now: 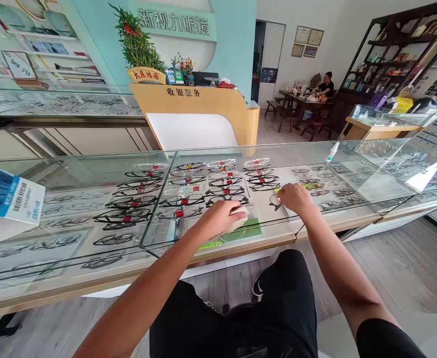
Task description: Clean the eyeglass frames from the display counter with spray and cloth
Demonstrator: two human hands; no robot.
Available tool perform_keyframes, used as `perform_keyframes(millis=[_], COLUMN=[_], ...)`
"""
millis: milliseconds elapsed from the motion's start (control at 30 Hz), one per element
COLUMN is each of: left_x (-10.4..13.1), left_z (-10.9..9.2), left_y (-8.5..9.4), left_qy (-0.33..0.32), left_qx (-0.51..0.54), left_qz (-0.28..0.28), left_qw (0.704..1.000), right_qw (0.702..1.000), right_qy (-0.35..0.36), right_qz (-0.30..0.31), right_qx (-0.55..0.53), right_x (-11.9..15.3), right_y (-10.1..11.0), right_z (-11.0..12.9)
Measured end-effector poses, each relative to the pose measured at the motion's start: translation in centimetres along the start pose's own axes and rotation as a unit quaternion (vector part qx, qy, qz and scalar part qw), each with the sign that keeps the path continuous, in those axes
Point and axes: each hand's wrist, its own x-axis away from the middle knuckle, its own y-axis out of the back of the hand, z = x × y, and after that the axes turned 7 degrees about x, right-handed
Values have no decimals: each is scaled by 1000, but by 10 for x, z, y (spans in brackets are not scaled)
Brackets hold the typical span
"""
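1. Glass table (274,226) bears eyeglasses (224,190) in rows, seemingly spaced for viewing.
2. Right hand (296,198) pinches one pair (275,203) edgewise above it, perhaps sparing lenses.
3. Left hand (223,215) curls round a pale item (241,211), possibly cloth.

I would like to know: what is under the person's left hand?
Around the left hand, a green panel and some red-tagged eyeglasses show. What lies directly beneath it is covered, so I cannot tell.

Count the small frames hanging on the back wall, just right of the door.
4, in two rows: an upper-left frame, an upper-right frame, a lower-left frame and a lower-right frame. None looks hidden.
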Motion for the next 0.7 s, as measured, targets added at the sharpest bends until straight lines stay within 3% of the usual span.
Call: perform_keyframes(millis=[100,233,400,500,633,700], left_x=[-24,-72,-124,-147,-162,-160], left_z=[-15,-34,-41,-38,-36,-35], left_y=[-12,-36,-60,-65,-70,-74], left_qy=[-55,-106,-145,-170,-131,-103], left_qx=[7,-13,-36,75,318,382], left_qz=[24,33,-6,-35,84,108], left_qw=[998,994,989,982,935,912], right_qw=[999,986,932,891,858,850], right_qy=[-18,-43,46,122,206,240], right_qz=[-36,-141,-261,-275,-270,-266], right_qx=[-2,-80,-246,-340,-386,-387], right_x=[10,24,35,36,35,32], right_y=[7,13,1,-12,-28,-33], right_z=[-17,-43,-71,-78,-76,-73])
